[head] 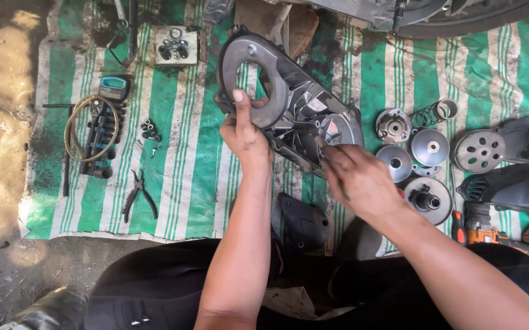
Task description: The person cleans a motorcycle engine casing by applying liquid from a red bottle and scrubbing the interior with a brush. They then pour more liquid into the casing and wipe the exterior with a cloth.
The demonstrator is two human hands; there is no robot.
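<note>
Nearest me, my dark-trousered lap (173, 287) sits below a green-striped mat (179, 183) on the ground. My left hand (244, 135) has its grip clamped on the rim of the grey engine cover (289, 104), held tilted above the mat. My right hand (357, 177) presses curled fingers against the cover's lower end, beside round pulley parts (429, 146).

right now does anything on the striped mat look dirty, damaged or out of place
Nothing looks broken. The green and white striped mat is smeared with dark grime, heaviest near the top edge. The left hand grips the grey metal engine cover, tilted up off the mat, while the right hand works at its lower end.
</note>
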